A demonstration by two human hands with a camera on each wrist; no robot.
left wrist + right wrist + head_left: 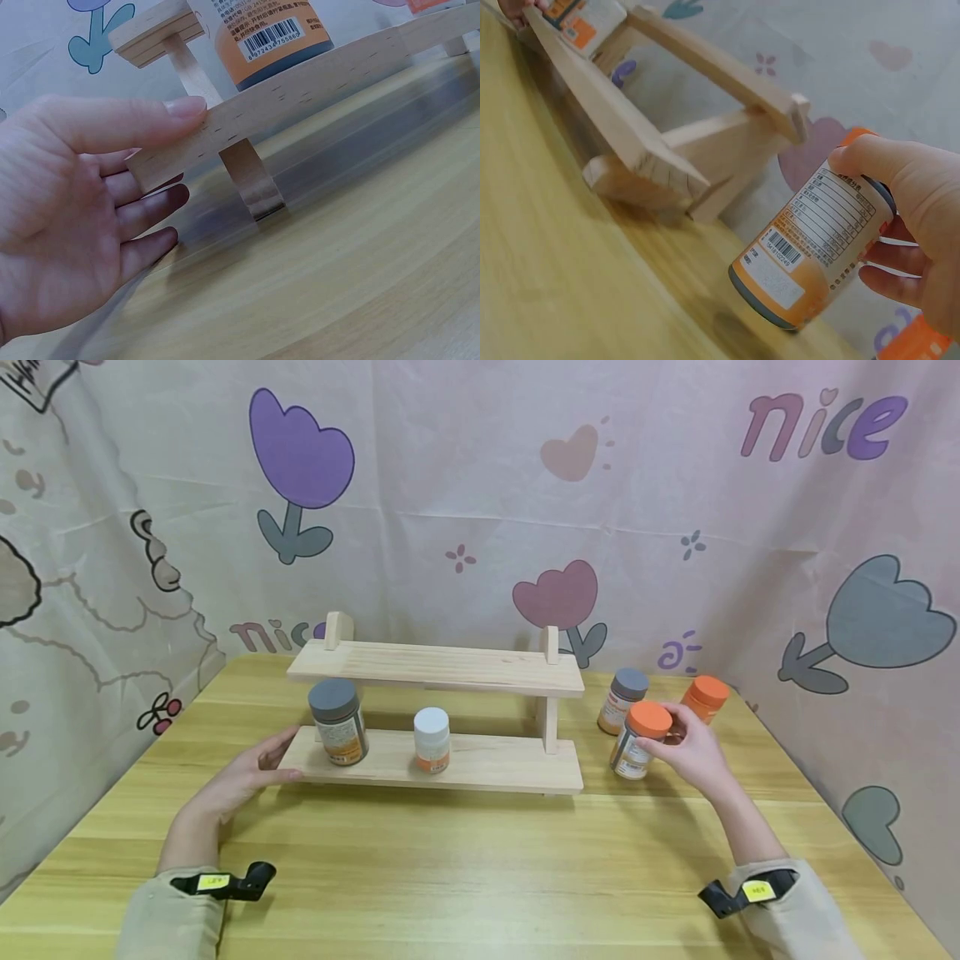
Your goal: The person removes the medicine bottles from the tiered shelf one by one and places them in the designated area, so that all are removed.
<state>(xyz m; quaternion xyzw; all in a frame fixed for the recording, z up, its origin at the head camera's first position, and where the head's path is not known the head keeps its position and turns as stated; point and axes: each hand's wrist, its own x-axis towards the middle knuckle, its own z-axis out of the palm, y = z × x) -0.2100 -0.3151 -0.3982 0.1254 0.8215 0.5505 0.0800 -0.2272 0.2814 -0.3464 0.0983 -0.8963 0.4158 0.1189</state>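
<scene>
My right hand [697, 753] grips a bottle with an orange cap [649, 720] and a dark body, to the right of the wooden shelf rack [465, 772]. In the right wrist view this bottle [814, 232] shows a printed label with a barcode, and a shadow falls on the table below it. My left hand [251, 768] holds the left end of the rack's lower board, its thumb [150, 124] on the front edge and the other fingers around the end. On that board stand a grey-capped bottle [337, 727] and a smaller white-capped bottle [432, 742].
Right of the rack, a grey-capped bottle [622, 702] and another orange-capped bottle [705, 697] stand on the wooden table [450, 868], behind my right hand. The rack's upper board [442, 667] overhangs the rear of the lower one. A printed curtain [450, 468] hangs behind.
</scene>
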